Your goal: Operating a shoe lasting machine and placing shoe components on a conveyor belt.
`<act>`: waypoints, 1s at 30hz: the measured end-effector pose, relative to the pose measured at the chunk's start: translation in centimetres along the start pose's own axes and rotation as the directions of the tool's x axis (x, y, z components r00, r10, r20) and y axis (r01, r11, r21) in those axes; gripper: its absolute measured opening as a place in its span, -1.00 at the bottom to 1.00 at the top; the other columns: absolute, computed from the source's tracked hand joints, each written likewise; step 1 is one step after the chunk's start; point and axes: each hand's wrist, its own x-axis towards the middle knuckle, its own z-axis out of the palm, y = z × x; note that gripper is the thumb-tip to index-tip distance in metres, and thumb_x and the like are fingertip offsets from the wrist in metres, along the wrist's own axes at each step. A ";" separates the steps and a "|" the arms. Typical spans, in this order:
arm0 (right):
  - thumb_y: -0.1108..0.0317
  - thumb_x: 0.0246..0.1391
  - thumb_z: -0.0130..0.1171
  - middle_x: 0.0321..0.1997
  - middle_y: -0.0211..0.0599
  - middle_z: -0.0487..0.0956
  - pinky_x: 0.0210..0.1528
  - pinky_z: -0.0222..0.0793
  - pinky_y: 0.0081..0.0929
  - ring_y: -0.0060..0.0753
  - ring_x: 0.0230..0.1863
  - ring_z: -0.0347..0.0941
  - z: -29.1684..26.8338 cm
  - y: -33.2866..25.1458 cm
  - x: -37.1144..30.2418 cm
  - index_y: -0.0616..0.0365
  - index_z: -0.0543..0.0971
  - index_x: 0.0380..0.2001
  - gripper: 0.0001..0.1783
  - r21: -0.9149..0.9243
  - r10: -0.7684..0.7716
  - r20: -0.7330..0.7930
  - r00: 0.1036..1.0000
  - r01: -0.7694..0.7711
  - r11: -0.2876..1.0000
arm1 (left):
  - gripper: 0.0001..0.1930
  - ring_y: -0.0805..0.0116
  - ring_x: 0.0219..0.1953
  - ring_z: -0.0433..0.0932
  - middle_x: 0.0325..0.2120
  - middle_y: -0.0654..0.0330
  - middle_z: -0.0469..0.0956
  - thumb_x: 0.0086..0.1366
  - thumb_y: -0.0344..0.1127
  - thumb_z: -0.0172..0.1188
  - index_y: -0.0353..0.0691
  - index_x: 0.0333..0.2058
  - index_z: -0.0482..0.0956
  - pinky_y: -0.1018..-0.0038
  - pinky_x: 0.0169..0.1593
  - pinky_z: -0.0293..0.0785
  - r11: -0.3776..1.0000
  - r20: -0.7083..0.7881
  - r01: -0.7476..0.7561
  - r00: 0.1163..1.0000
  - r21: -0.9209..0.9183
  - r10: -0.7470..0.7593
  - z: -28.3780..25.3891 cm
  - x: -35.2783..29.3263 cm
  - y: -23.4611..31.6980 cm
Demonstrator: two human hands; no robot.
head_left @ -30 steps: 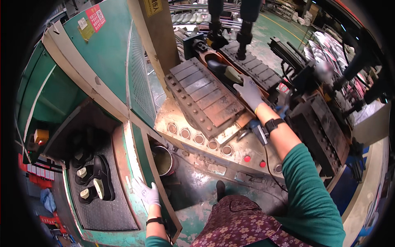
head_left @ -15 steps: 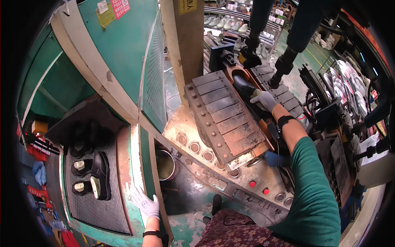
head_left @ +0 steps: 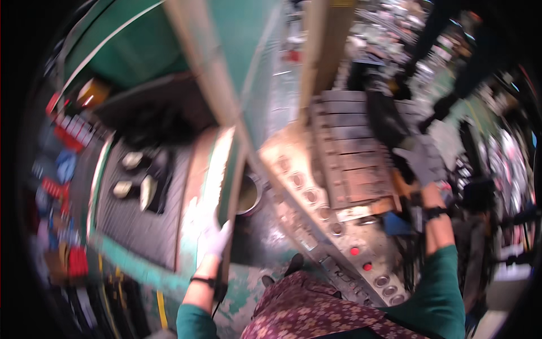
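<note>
Black shoe (head_left: 387, 121) gripped by right hand (head_left: 422, 161); left hand (head_left: 213, 238) loosely open at machine ledge (head_left: 219, 169).

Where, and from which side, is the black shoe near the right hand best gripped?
Probably at the pale near end, from the person's side: the black shoe points away, so that end faces the body. The right hand is there; blur hides its hold.

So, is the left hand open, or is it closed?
Open: the white-gloved left hand lies over the bright ledge, its thumb apart from the fingers; blur hides finer detail.
</note>
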 end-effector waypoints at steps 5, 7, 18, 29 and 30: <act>0.40 -0.12 0.45 0.06 -0.27 0.57 0.11 0.40 -0.47 -0.45 0.00 0.50 -0.3 -6.9 -5.8 0.30 0.41 0.20 -0.23 0.306 -0.260 0.163 0.952 0.202 0.930 | -0.35 -0.12 0.34 0.18 0.29 -0.12 0.25 0.19 -0.05 0.28 -0.15 0.22 0.39 0.08 0.38 0.10 0.868 0.012 -0.226 0.966 -0.442 0.257 0.6 1.3 8.9; 0.39 -0.17 0.45 0.20 -0.21 0.48 0.26 0.28 -0.44 -0.41 0.17 0.43 2.4 -15.3 -10.8 0.32 0.29 0.31 -0.07 0.372 -0.350 0.203 0.914 0.259 0.891 | -0.12 0.06 0.47 -0.03 0.40 -0.10 0.06 0.22 0.07 0.32 -0.31 0.35 0.16 0.22 0.48 -0.13 0.564 0.261 0.089 0.937 -0.821 0.233 -0.7 1.1 12.6; 0.11 -0.15 0.47 0.27 0.10 0.39 0.33 0.21 -0.17 -0.01 0.26 0.36 25.1 -36.2 -30.5 0.26 0.25 0.34 0.02 0.328 -0.694 0.437 0.573 0.617 0.716 | -0.48 0.15 0.21 0.44 0.18 0.13 0.45 0.44 -0.02 0.08 -0.15 0.24 0.31 0.09 0.32 0.30 -0.676 0.152 0.037 0.982 -0.736 -0.112 -11.7 -3.0 -3.7; 0.25 0.12 0.30 0.21 0.03 0.48 0.18 0.40 -0.29 -0.07 0.18 0.49 28.7 -28.1 -43.3 0.23 0.32 0.29 -0.29 0.153 -0.224 0.796 0.562 0.170 0.973 | -0.39 0.00 0.22 0.42 0.19 0.05 0.46 0.32 0.10 0.21 -0.25 0.16 0.45 -0.04 0.34 0.25 -0.634 0.175 -0.308 0.794 -0.709 -0.582 -19.1 3.0 -41.6; 0.24 0.13 0.29 0.21 0.03 0.49 0.18 0.40 -0.30 -0.08 0.20 0.48 28.5 -27.4 -44.1 0.22 0.32 0.30 -0.30 0.093 -0.105 0.808 0.580 0.050 0.994 | -0.38 -0.03 0.22 0.41 0.20 0.04 0.45 0.32 0.10 0.21 -0.25 0.17 0.44 -0.05 0.35 0.24 -0.619 0.160 -0.316 0.792 -0.719 -0.589 -18.8 4.7 -43.0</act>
